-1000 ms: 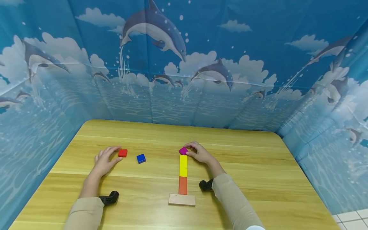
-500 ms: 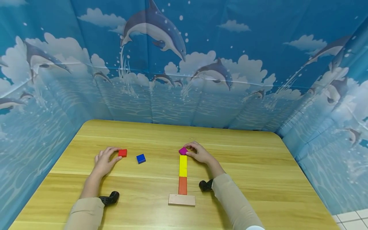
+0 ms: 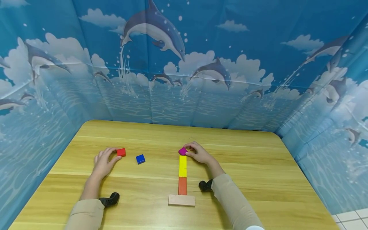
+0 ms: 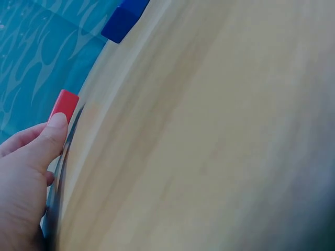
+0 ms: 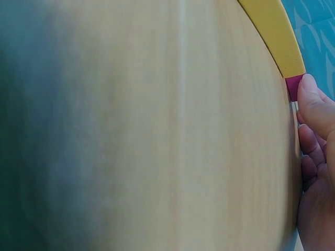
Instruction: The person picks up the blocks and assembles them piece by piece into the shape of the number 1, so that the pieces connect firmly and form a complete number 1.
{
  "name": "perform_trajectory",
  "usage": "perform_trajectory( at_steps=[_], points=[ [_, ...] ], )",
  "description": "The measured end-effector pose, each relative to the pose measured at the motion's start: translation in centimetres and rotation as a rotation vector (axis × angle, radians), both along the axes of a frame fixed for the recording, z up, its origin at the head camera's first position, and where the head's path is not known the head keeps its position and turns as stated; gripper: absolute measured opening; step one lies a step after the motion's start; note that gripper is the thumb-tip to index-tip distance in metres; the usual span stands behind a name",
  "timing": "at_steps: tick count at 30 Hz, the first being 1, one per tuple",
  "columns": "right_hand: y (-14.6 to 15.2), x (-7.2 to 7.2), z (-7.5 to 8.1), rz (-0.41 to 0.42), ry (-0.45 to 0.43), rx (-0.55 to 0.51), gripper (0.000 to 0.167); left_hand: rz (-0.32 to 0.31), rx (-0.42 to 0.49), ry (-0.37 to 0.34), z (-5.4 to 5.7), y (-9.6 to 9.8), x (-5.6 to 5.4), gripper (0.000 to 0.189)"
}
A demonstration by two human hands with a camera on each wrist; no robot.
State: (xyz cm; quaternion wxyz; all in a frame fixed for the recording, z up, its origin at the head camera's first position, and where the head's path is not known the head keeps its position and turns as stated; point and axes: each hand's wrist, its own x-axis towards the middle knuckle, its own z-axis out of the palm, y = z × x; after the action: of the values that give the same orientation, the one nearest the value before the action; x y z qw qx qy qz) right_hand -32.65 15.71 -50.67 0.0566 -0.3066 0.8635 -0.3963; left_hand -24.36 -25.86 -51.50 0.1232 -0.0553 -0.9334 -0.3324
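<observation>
My left hand [image 3: 103, 163] pinches a red square block [image 3: 121, 152] between thumb and fingers; in the left wrist view the thumb lies over the red block's [image 4: 65, 103] near end. To its right a blue square block [image 3: 140, 159] lies on the table. My right hand [image 3: 199, 154] pinches a magenta block [image 3: 182, 151], which touches the far end of a yellow block [image 3: 182, 166]. Below the yellow one come an orange block [image 3: 182, 186] and a crosswise plain wooden block [image 3: 181, 200], all in one line. Fingers partly cover the magenta block in the right wrist view.
The wooden table [image 3: 258, 179] has rounded far corners. A blue curtain with dolphins [image 3: 172, 105] hangs behind and along both sides. Black wrist mounts [image 3: 110, 199] stick out from both sleeves, close over the table.
My left hand has taken hold of the red block, which has shifted slightly left and turned a little. The right hand stays at the magenta block.
</observation>
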Motion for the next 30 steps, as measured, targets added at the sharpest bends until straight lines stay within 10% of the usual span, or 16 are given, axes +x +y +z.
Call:
perform_trajectory(
  at_steps=[13,20,30],
  points=[
    [-0.7,2.1,3.1,0.011,-0.036,-0.004,0.028,0.041,0.078,0.12,0.2,1.0,-0.3,0.041],
    [-0.2,0.4,0.1,-0.019,-0.003,0.012,0.03,0.016,0.096,0.188,1.0,2.6,-0.8,0.037],
    [0.0,0.4,-0.3,-0.026,0.006,-0.002,0.029,-0.036,0.116,0.213,1.2,5.8,-1.6,0.037]
  ],
)
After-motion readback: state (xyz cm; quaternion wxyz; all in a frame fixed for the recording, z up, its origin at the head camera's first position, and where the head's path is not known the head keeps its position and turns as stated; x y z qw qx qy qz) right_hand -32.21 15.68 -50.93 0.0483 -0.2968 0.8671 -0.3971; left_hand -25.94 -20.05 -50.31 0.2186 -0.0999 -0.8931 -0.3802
